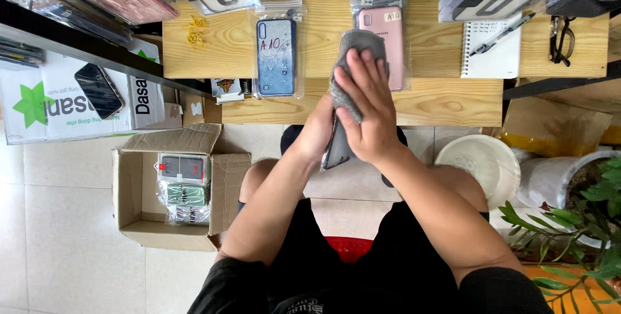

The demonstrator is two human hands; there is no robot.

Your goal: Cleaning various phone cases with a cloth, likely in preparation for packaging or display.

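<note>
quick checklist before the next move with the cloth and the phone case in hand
1. Left hand has a firm hold on the bagged phone case: ok, fingers wrap its edge.
2. Right hand presses the grey cloth against the case: ok.
3. Cloth covers the whole face being wiped: cannot tell, the hand hides it.
4. Free room on the wooden table to set the case down: ok, bare wood beside the pink case.
5. Glitter blue case lies flat, apart from the hands: ok.
6. Cardboard box on the floor stands open: ok, flaps up.
</note>
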